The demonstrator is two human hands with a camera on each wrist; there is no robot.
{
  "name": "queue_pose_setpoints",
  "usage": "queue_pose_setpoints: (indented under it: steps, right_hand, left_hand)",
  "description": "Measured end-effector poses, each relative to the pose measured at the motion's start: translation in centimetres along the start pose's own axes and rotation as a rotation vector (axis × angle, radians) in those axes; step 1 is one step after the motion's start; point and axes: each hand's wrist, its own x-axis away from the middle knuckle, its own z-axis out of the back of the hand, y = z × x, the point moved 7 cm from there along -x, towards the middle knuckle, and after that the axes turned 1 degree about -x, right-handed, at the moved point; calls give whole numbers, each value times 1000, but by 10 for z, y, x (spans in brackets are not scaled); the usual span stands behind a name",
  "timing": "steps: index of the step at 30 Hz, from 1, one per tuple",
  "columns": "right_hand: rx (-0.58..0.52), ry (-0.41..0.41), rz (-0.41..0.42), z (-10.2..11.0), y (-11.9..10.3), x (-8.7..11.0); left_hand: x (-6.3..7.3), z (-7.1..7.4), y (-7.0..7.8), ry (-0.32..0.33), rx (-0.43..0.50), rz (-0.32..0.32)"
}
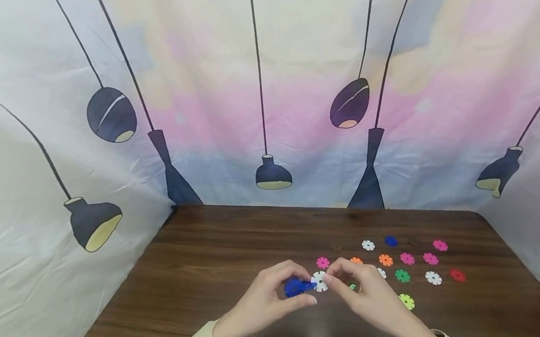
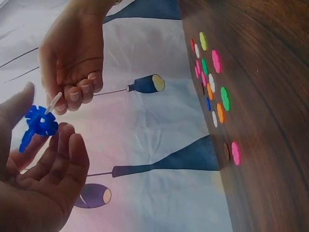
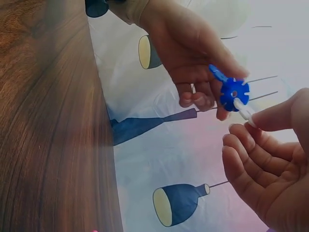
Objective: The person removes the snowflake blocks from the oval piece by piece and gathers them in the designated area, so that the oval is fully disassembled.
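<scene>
Between the thumb and fingers of my left hand (image 1: 268, 296) are joined blue notched discs (image 1: 294, 287). In the right wrist view one blue disc (image 3: 229, 100) faces the camera, and a second blue piece (image 3: 217, 73) sticks out from it edge-on. My right hand (image 1: 374, 298) pinches a white notched disc (image 1: 319, 281) between thumb and forefinger. In the left wrist view that white disc (image 2: 54, 101) appears edge-on, its rim meeting the blue disc (image 2: 41, 121). How deep the notches sit in each other I cannot tell. Both hands are held above the table.
Several loose notched discs lie flat on the dark wooden table (image 1: 215, 238), right of and beyond my hands, among them a pink disc (image 1: 323, 262), a green disc (image 1: 402, 276), a yellow disc (image 1: 406, 301) and a red disc (image 1: 457, 275). A lamp-patterned cloth (image 1: 217, 105) hangs behind.
</scene>
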Motion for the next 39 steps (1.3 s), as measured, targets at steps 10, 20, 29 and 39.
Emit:
queue_pose_setpoints:
  steps: [10, 20, 29, 39]
  right_hand:
    - [-108, -92, -56, -4, 1, 2]
    - [-169, -175, 21, -5, -8, 7]
    - [-129, -144, 78, 3, -19, 13]
    - [-64, -92, 151, 14, -30, 18]
  left_hand:
    - [2, 7, 13, 105, -104, -231]
    - [1, 3, 26, 43, -163, -334]
    - [5, 1, 44, 24, -283, -490]
    - [6, -2, 54, 42, -378, -560]
